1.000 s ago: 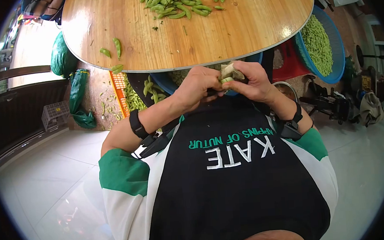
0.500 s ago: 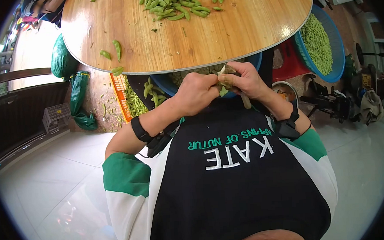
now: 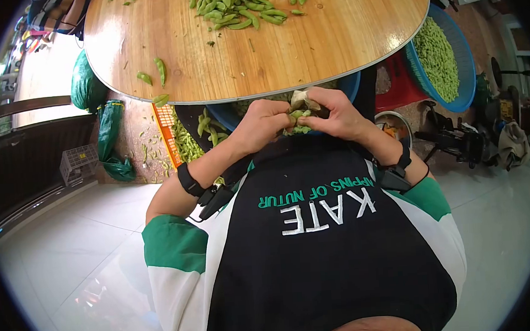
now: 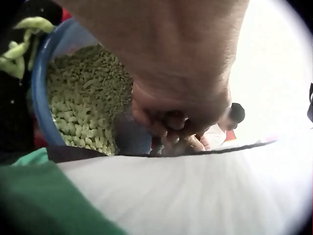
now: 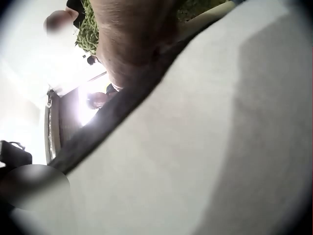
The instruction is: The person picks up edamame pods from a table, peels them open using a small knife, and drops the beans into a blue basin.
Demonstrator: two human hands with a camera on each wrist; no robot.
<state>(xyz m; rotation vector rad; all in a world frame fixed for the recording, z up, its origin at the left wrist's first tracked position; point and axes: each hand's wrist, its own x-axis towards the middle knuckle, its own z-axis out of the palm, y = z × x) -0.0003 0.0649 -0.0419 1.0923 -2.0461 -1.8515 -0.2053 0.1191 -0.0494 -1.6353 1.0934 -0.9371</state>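
In the head view, my left hand (image 3: 264, 124) and right hand (image 3: 339, 117) meet just below the table's near edge. Between their fingertips they pinch a green bean pod (image 3: 298, 115). A pale, cloth-like piece (image 3: 300, 100) shows at the right hand's fingers. Beneath the hands is a blue basin (image 3: 350, 88), partly hidden by the table. Shelled beans (image 4: 80, 112) fill it in the left wrist view, where the left hand (image 4: 181, 107) curls over beside them. In the right wrist view the right hand (image 5: 132, 39) hides its own fingertips behind the sleeve.
Bean pods (image 3: 231, 5) lie heaped on the wooden table (image 3: 210, 68), with a few loose ones near its left edge. An orange crate (image 3: 164, 132) of pods stands at left. A blue basket (image 3: 468, 71) of shelled beans stands at right, near a red stool (image 3: 397, 87).
Both hands have shifted slightly and turned. A stick-like piece that hung below the right hand half a second ago no longer shows. A green pod now shows between the thumbs.
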